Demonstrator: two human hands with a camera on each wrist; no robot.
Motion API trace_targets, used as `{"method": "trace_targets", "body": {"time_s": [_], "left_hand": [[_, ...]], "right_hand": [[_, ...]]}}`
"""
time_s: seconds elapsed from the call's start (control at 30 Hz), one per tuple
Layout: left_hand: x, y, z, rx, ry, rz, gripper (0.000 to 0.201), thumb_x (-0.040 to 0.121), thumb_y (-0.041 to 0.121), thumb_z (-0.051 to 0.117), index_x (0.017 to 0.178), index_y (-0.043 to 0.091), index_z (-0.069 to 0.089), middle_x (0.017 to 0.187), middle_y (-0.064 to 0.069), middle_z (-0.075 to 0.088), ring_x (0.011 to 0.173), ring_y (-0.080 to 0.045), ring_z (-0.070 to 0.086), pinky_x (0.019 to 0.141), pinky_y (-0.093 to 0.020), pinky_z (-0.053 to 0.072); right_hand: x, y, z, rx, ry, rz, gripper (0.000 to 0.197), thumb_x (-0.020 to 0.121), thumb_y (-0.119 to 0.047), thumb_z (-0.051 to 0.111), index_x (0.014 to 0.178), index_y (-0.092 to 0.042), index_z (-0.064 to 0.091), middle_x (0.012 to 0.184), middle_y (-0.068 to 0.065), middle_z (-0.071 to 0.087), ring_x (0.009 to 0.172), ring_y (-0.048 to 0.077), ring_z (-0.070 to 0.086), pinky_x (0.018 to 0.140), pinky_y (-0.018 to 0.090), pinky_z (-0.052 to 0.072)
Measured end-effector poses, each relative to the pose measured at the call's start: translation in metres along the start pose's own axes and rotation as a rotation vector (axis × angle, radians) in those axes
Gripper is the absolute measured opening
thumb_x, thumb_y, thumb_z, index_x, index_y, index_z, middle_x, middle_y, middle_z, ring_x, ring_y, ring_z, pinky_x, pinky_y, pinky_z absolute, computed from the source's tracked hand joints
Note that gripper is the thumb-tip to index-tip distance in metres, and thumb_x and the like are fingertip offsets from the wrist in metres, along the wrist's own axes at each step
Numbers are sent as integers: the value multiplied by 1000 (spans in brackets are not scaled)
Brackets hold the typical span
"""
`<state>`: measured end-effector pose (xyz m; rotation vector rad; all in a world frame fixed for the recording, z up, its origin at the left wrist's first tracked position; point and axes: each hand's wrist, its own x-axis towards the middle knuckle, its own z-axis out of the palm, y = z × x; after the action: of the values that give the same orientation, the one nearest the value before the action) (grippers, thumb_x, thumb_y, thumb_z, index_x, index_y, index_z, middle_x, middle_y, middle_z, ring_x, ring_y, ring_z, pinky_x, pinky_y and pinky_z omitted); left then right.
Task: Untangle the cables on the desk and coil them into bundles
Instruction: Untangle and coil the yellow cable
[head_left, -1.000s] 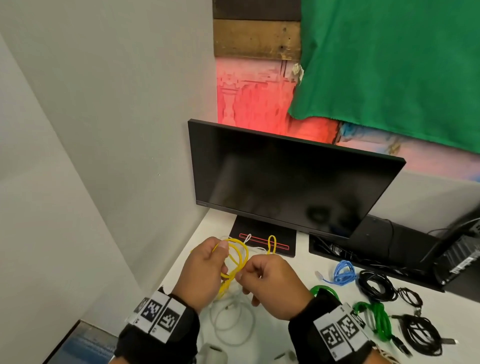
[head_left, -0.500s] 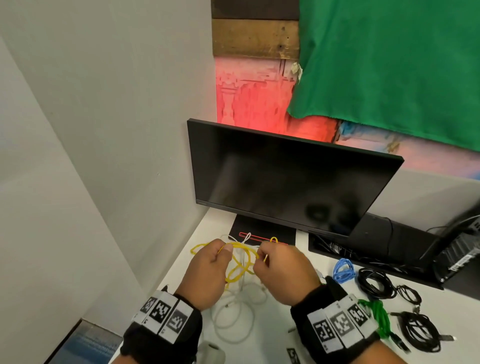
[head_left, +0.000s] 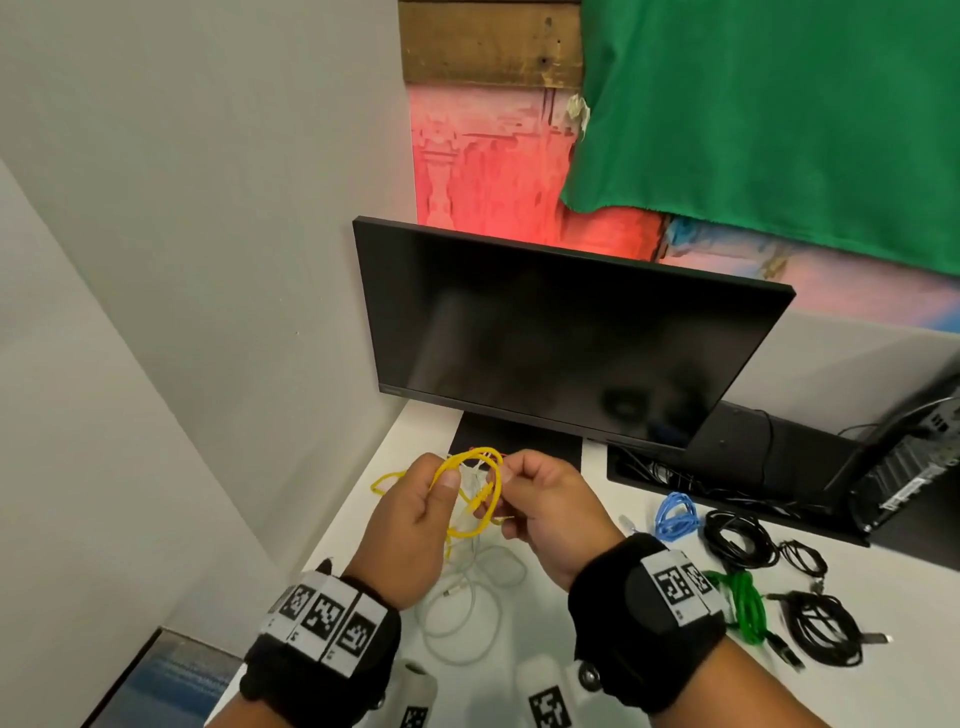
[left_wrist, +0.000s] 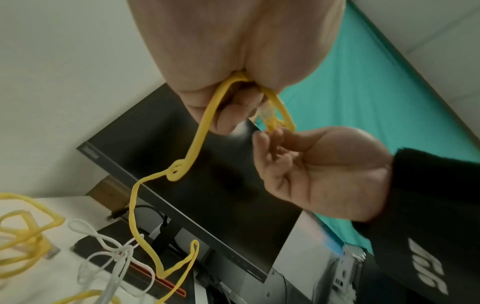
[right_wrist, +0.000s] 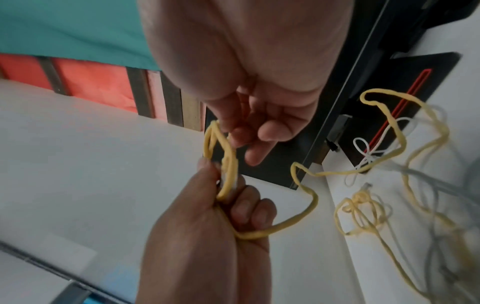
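Observation:
A thin yellow cable (head_left: 470, 461) is lifted above the white desk (head_left: 883, 582), in front of the monitor base. My left hand (head_left: 442, 477) grips its gathered loops between thumb and fingers. The right hand (head_left: 500, 475) pinches the same cable just beside it, at the plug end (left_wrist: 267, 116). In the left wrist view a small knot (left_wrist: 178, 167) shows in the yellow strand hanging down to the desk. More yellow cable (right_wrist: 361, 207) lies tangled with a white cable (head_left: 470, 587) on the desk under my hands.
A black monitor (head_left: 561, 338) stands close behind my hands, and a grey wall (head_left: 182, 312) runs along the left. To the right lie a blue coil (head_left: 675, 514), a green coil (head_left: 745, 605) and black cable bundles (head_left: 737, 538). A black box (head_left: 904, 483) sits far right.
Both hands kept hold of the yellow cable. The right hand rose and closed in toward the left, and the loops are now gathered between the two thumbs.

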<state>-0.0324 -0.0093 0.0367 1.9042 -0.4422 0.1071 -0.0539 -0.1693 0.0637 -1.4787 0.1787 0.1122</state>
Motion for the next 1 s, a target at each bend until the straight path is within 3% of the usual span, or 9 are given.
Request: {"method": "trace_targets", "body": {"time_s": [0.03, 0.1, 0.3, 0.43, 0.57, 0.63, 0.7, 0.8, 1.0], "left_hand": [[-2, 1, 2, 35, 4, 46, 23, 96, 43, 37, 80, 32, 49, 67, 18, 56, 58, -3, 51, 57, -18, 43], [-2, 3, 7, 100, 42, 99, 21, 98, 42, 35, 83, 33, 48, 71, 24, 58, 63, -2, 54, 56, -10, 38], [1, 0, 13, 29, 108, 95, 25, 98, 39, 37, 85, 25, 53, 74, 9, 59, 65, -9, 55, 58, -23, 45], [2, -7, 12, 54, 134, 36, 22, 97, 39, 36, 84, 31, 52, 72, 11, 59, 63, -8, 55, 57, -19, 43], [3, -3, 12, 65, 75, 16, 21, 98, 33, 41, 81, 34, 51, 70, 21, 59, 62, -3, 55, 57, -11, 39], [5, 4, 11, -170, 40, -153, 21, 90, 27, 50, 70, 28, 57, 60, 10, 56, 54, -7, 51, 55, -18, 41], [9, 12, 6, -482, -16, -369, 14, 77, 15, 53, 67, 10, 62, 61, -10, 56, 57, -22, 57, 56, -26, 48], [14, 20, -4, -706, -117, -567, 16, 82, 0, 44, 75, -5, 58, 64, -17, 57, 64, -32, 60, 62, -33, 53], [21, 28, -9, -744, -124, -509, 37, 89, 32, 57, 63, 5, 61, 52, -6, 44, 50, -19, 49, 51, -25, 47]], "right_hand": [[0, -2, 1, 24, 14, 8, 28, 100, -5, 49, 80, -13, 67, 69, 6, 68, 65, 17, 66, 54, 25, 45], [1, -4, 3, 153, 18, 35, 25, 99, -1, 48, 83, -6, 68, 67, 8, 68, 64, 20, 67, 57, 29, 49], [-2, -7, 1, 534, -133, 147, 30, 100, -16, 47, 97, 3, 69, 81, 20, 68, 63, 26, 65, 59, 32, 54], [-2, 5, -6, 281, -237, 149, 41, 100, -33, 51, 115, 2, 64, 96, 21, 59, 71, 22, 62, 60, 31, 47], [-3, 18, -6, -3, -187, 4, 31, 85, -50, 65, 88, -20, 70, 84, 5, 69, 75, 16, 63, 64, 28, 49], [0, 19, -8, -125, -155, -48, 19, 88, -40, 65, 80, -23, 70, 80, 4, 71, 74, 13, 64, 65, 27, 48], [3, 18, -13, -240, -153, -69, 25, 97, -30, 60, 74, -27, 70, 77, -1, 72, 71, 9, 63, 66, 25, 47], [3, 14, -17, -463, -155, -127, 30, 101, -25, 54, 73, -25, 66, 71, -8, 70, 64, 2, 59, 68, 25, 45], [11, 5, 0, -673, -161, -271, 22, 102, -25, 48, 95, -15, 67, 89, -1, 71, 85, 19, 66, 81, 46, 55]]}}
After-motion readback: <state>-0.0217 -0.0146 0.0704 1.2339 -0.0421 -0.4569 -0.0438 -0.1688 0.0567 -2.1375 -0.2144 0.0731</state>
